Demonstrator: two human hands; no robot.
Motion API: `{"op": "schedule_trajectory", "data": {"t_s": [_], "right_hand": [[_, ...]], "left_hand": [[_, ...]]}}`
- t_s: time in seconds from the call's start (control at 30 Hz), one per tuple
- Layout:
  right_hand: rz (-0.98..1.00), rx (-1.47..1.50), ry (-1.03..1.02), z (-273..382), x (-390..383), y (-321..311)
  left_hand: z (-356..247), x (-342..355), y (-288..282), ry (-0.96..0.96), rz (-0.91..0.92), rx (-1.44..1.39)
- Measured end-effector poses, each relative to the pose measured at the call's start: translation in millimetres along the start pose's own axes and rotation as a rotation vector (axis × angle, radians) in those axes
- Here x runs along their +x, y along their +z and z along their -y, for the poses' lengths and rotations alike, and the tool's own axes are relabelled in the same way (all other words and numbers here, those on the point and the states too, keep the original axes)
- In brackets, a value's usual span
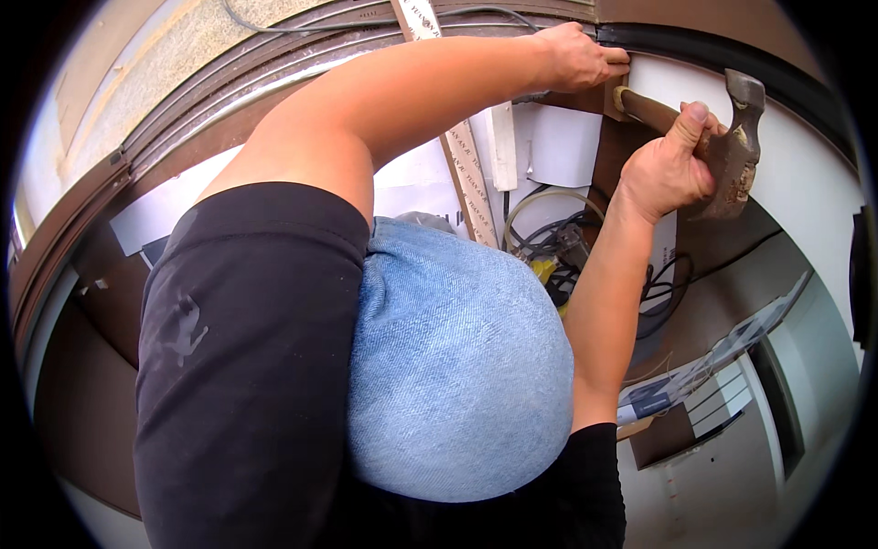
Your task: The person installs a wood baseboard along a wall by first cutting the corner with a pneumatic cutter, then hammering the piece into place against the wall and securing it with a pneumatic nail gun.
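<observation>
My right hand (pixel 666 174) is closed around a claw hammer (pixel 745 105), gripping it close to the worn metal head. Its wooden handle points back up and left toward the brown frame's corner. To the left, my left hand (pixel 574 59) reaches across to the brown frame (pixel 611 99), its fingers drawn together and pressed at the corner by the white panel (pixel 672 80). Whatever may be between those fingertips is too small or hidden to make out. The hammer head is apart from the left hand, on the far side of my right hand.
A strip with printed wrapping (pixel 471 178) and a white bar (pixel 503 146) slant below the frame. Coiled dark cables (pixel 558 242) lie below, beside a yellow item (pixel 543 271). Brown rails (pixel 357 32) curve along the top. Blue denim (pixel 457 366) covers the middle foreground.
</observation>
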State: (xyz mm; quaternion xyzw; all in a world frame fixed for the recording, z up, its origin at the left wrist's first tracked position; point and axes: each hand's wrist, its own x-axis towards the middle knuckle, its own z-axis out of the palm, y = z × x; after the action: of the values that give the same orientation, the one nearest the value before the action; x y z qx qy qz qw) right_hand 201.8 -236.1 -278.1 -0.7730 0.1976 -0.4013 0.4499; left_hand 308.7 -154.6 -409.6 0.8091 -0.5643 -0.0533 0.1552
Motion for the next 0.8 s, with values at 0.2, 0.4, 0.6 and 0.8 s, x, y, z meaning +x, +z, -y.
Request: {"op": "schedule_trajectory", "data": {"t_s": [0.2, 0.4, 0.6, 0.8], "right_hand": [[-0.034, 0.067, -0.040, 18, 12, -1], [0.006, 0.149, -0.061, -6, 8, -5], [0.011, 0.140, -0.095, 8, 8, -22], [0.046, 0.193, -0.037, -11, 2, -26]], "left_hand": [[3, 1, -3, 0.005, 0.025, 0.029], [-3, 8, -8, 0.000, 0.112, 0.092], [-2, 3, -1, 0.005, 0.068, 0.103], [-6, 0, -12, 0.006, 0.100, 0.104]]}}
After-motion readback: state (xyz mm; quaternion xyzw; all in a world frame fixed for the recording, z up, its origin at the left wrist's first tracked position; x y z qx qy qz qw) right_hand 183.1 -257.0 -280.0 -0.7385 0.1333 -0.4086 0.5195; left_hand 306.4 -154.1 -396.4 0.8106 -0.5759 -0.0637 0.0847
